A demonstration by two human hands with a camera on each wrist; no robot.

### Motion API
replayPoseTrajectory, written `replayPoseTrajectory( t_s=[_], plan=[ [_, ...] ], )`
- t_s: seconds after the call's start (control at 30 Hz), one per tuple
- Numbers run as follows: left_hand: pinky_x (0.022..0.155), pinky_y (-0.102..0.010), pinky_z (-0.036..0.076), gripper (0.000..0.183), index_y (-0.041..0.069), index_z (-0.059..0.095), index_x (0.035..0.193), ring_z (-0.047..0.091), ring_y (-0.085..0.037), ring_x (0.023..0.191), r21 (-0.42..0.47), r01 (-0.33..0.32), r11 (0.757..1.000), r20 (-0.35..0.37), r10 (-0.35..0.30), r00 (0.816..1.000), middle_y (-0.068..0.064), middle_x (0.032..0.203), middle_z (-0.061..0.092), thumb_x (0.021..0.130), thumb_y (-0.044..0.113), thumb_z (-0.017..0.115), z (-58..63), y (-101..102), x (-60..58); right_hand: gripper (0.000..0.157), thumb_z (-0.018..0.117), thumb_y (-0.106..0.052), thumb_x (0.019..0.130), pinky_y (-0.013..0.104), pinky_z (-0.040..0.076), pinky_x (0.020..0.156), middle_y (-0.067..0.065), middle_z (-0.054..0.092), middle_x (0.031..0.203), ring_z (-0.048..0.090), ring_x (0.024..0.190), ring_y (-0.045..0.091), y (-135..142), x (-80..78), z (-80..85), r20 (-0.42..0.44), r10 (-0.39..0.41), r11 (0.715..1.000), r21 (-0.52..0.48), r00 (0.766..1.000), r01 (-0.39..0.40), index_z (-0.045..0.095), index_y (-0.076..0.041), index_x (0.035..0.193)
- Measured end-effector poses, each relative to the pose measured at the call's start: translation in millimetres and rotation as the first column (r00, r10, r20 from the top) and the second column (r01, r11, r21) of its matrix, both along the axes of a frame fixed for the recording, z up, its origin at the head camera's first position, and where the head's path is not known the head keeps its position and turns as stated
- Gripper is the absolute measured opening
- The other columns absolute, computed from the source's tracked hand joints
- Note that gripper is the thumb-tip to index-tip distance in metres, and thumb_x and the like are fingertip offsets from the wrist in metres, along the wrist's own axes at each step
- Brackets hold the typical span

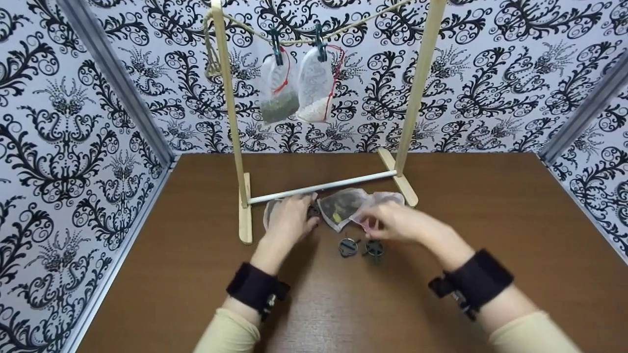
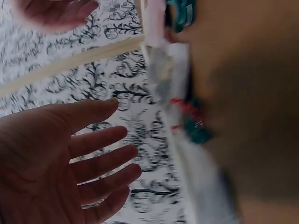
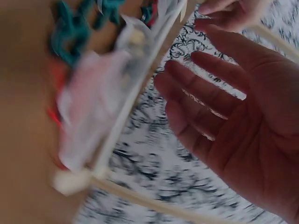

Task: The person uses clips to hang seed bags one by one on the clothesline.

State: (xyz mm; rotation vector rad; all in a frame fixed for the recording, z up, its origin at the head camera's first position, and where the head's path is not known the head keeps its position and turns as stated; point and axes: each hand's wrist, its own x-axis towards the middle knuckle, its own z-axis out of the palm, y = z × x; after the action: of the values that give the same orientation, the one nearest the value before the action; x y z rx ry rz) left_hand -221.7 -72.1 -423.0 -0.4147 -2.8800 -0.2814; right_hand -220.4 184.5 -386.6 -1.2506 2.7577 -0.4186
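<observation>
My left hand (image 1: pixel 289 218) is over a sheer bag (image 1: pixel 268 212) at the foot of the rack, a dark clip (image 1: pixel 313 212) beside its thumb. In the left wrist view its fingers are spread with nothing between them. My right hand (image 1: pixel 392 223) is at a pinkish sheer bag (image 1: pixel 387 198), overlapping its near edge in the head view. The right wrist view shows that hand's fingers loosely bent, apart from the blurred pink bag (image 3: pixel 96 100). Between the hands lies another sheer bag (image 1: pixel 341 208) with dark and yellowish contents. Two clips (image 1: pixel 348 247) lie in front of it.
A wooden rack (image 1: pixel 230 113) with a white lower bar (image 1: pixel 324 187) stands behind the bags. From its rope (image 1: pixel 365 20) hang two clipped bags with red cords, one with greenish contents (image 1: pixel 279 105), one with white grains (image 1: pixel 313 108). Patterned walls enclose the brown table (image 1: pixel 196 274).
</observation>
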Motion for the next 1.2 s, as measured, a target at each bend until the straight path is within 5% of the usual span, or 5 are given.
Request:
replayPoseTrajectory(
  t_s=[0.23, 0.37, 0.6, 0.83, 1.2],
  plan=[
    [0.097, -0.059, 0.049, 0.061, 0.007, 0.053, 0.14, 0.052, -0.041, 0.132, 0.185, -0.053, 0.981, 0.101, 0.035, 0.994, -0.02, 0.143, 0.054, 0.088, 0.029, 0.076, -39.0, 3.1, 2.8, 0.033, 0.072, -0.013, 0.088, 0.045, 0.054, 0.092, 0.015, 0.071, 0.11, 0.067, 0.102, 0.031, 13.1, 15.4, -48.2, 0.119, -0.097, 0.982, -0.148, 0.988, 0.114, 0.066, 0.0, 0.118],
    [0.099, -0.059, 0.048, 0.06, 0.006, 0.05, 0.142, 0.052, -0.041, 0.132, 0.179, -0.121, 0.976, 0.185, 0.088, 0.979, -0.019, 0.143, 0.054, 0.09, 0.025, 0.073, -51.0, 0.2, 6.5, 0.04, 0.072, -0.012, 0.087, 0.049, 0.048, 0.098, 0.014, 0.066, 0.117, 0.061, 0.11, 0.031, 13.8, 30.9, -64.5, 0.104, -0.188, 0.964, -0.172, 0.977, 0.204, 0.064, -0.003, 0.125],
    [0.08, -0.052, 0.056, 0.036, 0.004, 0.063, 0.124, 0.067, -0.041, 0.099, 0.102, -0.098, 0.99, 0.098, 0.088, 0.991, -0.02, 0.114, 0.07, 0.088, 0.003, 0.069, -54.1, -7.5, 5.5, 0.045, 0.076, -0.002, 0.081, 0.05, 0.045, 0.095, 0.015, 0.059, 0.115, 0.055, 0.109, 0.032, 14.0, 42.5, -81.7, 0.072, -0.287, 0.942, -0.158, 0.955, 0.295, 0.066, -0.007, 0.124],
    [0.084, -0.057, 0.055, 0.03, -0.001, 0.064, 0.116, 0.066, -0.045, 0.097, 0.149, -0.099, 0.984, 0.084, 0.087, 0.993, -0.024, 0.111, 0.067, 0.087, -0.008, 0.062, -52.8, -7.1, 7.2, 0.054, 0.075, 0.011, 0.073, 0.047, 0.046, 0.09, 0.015, 0.058, 0.112, 0.05, 0.104, 0.033, 10.1, 45.8, -90.1, -0.131, -0.307, 0.944, -0.173, 0.943, 0.283, 0.07, -0.012, 0.121],
    [0.086, -0.053, 0.054, 0.057, 0.008, 0.055, 0.131, 0.068, -0.038, 0.098, -0.023, -0.206, 0.978, 0.198, 0.206, 0.958, -0.021, 0.126, 0.058, 0.083, 0.027, 0.078, -53.7, -7.2, 8.3, 0.042, 0.071, 0.01, 0.077, 0.044, 0.05, 0.095, 0.01, 0.068, 0.121, 0.058, 0.113, 0.032, 5.2, 43.4, -99.8, -0.19, -0.213, 0.969, -0.169, 0.959, 0.181, 0.073, -0.009, 0.115]
  ],
)
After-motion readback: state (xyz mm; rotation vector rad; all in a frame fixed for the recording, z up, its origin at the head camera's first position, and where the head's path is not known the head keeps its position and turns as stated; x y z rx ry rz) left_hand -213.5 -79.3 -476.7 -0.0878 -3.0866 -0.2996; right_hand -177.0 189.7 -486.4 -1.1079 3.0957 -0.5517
